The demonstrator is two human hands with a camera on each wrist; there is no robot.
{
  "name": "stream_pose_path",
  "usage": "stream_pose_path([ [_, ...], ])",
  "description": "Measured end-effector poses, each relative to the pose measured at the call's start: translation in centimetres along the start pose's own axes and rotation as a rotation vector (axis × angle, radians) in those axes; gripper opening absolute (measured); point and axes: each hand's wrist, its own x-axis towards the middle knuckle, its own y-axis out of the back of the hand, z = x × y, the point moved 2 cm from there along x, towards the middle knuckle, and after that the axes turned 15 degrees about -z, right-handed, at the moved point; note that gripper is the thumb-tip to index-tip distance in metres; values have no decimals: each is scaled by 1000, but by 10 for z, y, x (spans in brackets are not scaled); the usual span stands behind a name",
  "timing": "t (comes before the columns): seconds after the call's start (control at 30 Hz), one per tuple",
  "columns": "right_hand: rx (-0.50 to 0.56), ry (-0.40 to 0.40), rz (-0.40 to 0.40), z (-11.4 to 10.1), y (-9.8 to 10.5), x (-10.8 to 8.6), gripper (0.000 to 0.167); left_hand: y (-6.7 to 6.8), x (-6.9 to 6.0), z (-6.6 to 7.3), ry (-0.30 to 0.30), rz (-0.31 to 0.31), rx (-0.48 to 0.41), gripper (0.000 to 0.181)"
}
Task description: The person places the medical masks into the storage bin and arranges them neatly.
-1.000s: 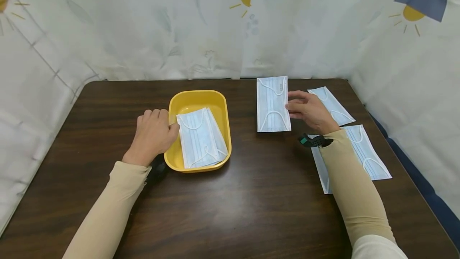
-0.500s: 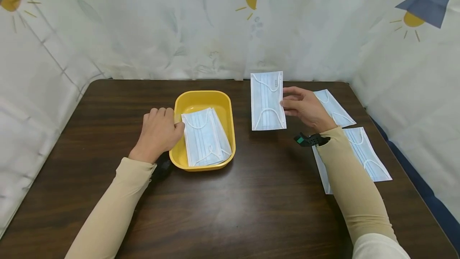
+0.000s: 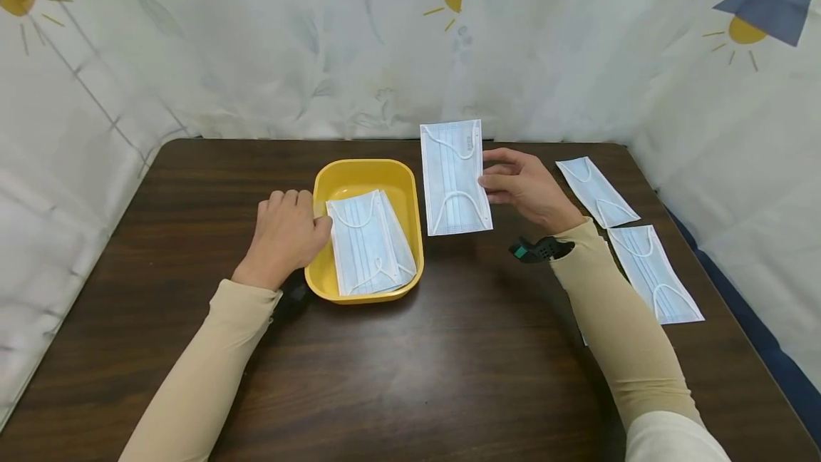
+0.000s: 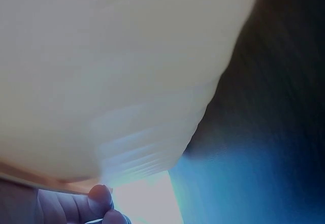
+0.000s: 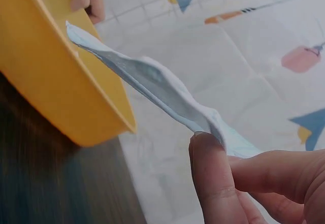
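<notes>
Clearly, the pale printed cloth stands behind the dark table. The right sleeve reaches over the table's right part; whether it covers anything whole, I cannot tell. Left of centre sits the yellow tray. The person's left hand grips its left edge, thumb over the rim. The right hand pinches the raised mask by its right edge between thumb and fingers, holding it just beside the tray's right side.

The work looks partway along. At least two overlapping masks in the tray seem to be the finished share; the raised one is not yet among them. The far mask and the near mask lie near the table's right edge, apparently not yet dealt with. Smallest is the black wristband.
</notes>
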Motion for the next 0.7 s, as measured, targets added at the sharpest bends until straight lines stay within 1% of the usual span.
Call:
stream_pose_path([
  [0.1, 19, 3, -15, -1, -8, 4, 48, -1, 0, 0, -6, 7, 0, 33],
  [0.33, -1, 6, -72, -2, -26, 13, 46, -1, -1, 0, -12, 12, -2, 32],
  [0.53, 14, -19, -118, -1, -41, 19, 43, -2, -1, 2, -13, 22, -1, 32],
  [0.7, 16, -38, -132, 2, -52, 24, 43, -2, -1, 3, -13, 25, 6, 33],
])
